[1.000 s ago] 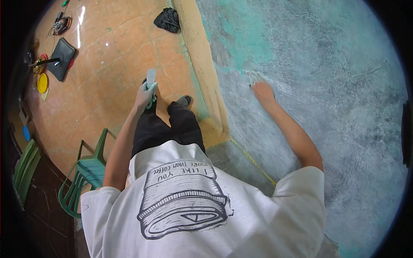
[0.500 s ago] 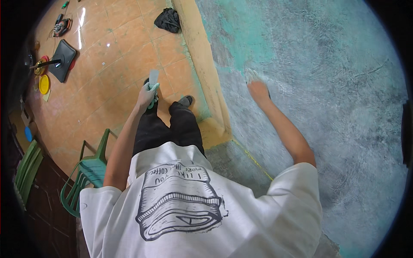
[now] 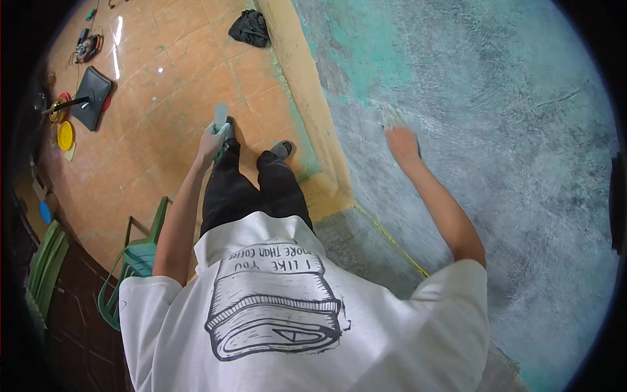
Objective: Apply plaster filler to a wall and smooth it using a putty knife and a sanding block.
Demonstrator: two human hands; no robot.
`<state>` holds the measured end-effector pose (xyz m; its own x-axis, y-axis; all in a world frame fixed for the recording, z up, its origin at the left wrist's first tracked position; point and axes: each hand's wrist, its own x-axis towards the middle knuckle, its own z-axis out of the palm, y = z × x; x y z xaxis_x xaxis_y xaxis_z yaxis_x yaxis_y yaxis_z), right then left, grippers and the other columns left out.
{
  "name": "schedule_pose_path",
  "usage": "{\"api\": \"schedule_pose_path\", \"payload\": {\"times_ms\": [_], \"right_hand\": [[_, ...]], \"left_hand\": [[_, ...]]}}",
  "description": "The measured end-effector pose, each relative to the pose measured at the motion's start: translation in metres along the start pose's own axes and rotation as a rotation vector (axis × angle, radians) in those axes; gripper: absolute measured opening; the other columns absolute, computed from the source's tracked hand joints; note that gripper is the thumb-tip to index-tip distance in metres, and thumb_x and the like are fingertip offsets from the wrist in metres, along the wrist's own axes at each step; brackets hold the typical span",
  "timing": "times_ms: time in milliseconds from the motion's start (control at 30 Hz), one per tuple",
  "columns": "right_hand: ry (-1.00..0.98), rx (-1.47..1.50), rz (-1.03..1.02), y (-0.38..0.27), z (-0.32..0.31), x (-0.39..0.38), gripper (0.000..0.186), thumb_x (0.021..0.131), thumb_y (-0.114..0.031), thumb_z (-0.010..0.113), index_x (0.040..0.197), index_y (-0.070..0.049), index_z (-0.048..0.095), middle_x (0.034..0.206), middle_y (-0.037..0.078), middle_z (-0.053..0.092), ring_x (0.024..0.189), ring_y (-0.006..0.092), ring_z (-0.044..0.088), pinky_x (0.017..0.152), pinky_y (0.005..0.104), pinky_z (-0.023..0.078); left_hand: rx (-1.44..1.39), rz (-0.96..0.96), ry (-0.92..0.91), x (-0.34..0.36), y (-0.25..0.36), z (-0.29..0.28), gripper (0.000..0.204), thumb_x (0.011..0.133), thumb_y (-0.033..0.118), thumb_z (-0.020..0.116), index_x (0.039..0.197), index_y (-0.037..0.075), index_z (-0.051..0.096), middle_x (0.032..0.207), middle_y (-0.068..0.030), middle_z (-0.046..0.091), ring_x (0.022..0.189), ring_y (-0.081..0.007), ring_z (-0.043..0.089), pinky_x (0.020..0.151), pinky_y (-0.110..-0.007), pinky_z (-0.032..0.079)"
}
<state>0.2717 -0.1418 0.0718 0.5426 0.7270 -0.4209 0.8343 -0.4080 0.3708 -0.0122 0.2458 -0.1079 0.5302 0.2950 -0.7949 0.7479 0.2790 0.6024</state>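
My left hand (image 3: pixel 213 138), smeared pale green, is closed on a putty knife (image 3: pixel 221 112) with a flat grey blade, held over the tiled floor by my legs. My right hand (image 3: pixel 401 136) is against the mottled grey and turquoise wall (image 3: pixel 496 150), below a brighter turquoise patch. Its whitish, slightly blurred fingers look stretched out on the surface, with nothing visible in them. A yellowish strip (image 3: pixel 300 98) runs along the wall's edge, between the two hands.
A green plastic chair (image 3: pixel 138 248) stands at lower left beside a dark brown panel (image 3: pixel 78 326). On the orange tiles (image 3: pixel 183 72) lie a black cloth (image 3: pixel 248 29), a dark flat base with a pole (image 3: pixel 91 104), a yellow lid (image 3: pixel 65 136) and some tools (image 3: pixel 88 47).
Over the last second my right hand has moved left, then back right along the wall. My left hand has shifted slightly left with the putty knife.
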Motion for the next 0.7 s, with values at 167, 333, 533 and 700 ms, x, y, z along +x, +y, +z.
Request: {"api": "schedule_pose_path", "payload": {"times_ms": [167, 333, 533, 700], "right_hand": [[-0.911, 0.186, 0.167, -0.025, -0.028, 0.054, 0.048, 0.088, -0.017, 0.05, 0.132, 0.003, 0.052, 0.141, 0.018, 0.048, 0.128, 0.0317, 0.049, 0.104, 0.0361, 0.043], [-0.02, -0.04, 0.025, 0.011, -0.017, -0.016, 0.048, 0.087, -0.01, 0.049, 0.134, 0.003, 0.05, 0.14, 0.014, 0.049, 0.13, 0.0267, 0.048, 0.108, 0.035, 0.04], [0.089, -0.07, -0.038, 0.014, -0.036, -0.019, 0.053, 0.084, -0.002, 0.047, 0.137, 0.004, 0.045, 0.148, 0.011, 0.041, 0.135, 0.0264, 0.041, 0.114, 0.0346, 0.032], [-0.229, 0.0, 0.025, -0.011, 0.034, 0.038, 0.051, 0.084, -0.004, 0.048, 0.134, 0.005, 0.048, 0.149, 0.012, 0.04, 0.133, 0.026, 0.043, 0.112, 0.0352, 0.036]], "left_hand": [[0.061, 0.038, -0.131, -0.016, 0.014, 0.01, 0.028, 0.095, 0.033, 0.061, 0.091, 0.006, 0.052, 0.069, -0.0002, 0.053, 0.053, -0.0088, 0.052, 0.045, -0.026, 0.041], [0.059, 0.009, -0.184, -0.013, 0.005, 0.018, 0.029, 0.094, 0.033, 0.061, 0.092, 0.006, 0.052, 0.067, 0.0008, 0.052, 0.051, -0.0084, 0.05, 0.044, -0.025, 0.04], [0.0, 0.021, -0.159, -0.003, -0.004, 0.015, 0.026, 0.094, 0.031, 0.061, 0.091, 0.007, 0.052, 0.065, 0.0014, 0.05, 0.05, -0.0083, 0.049, 0.043, -0.025, 0.04], [0.077, 0.059, -0.134, -0.005, 0.004, 0.011, 0.024, 0.094, 0.029, 0.06, 0.091, 0.007, 0.051, 0.064, 0.0022, 0.049, 0.05, -0.0079, 0.049, 0.043, -0.025, 0.04]]}}
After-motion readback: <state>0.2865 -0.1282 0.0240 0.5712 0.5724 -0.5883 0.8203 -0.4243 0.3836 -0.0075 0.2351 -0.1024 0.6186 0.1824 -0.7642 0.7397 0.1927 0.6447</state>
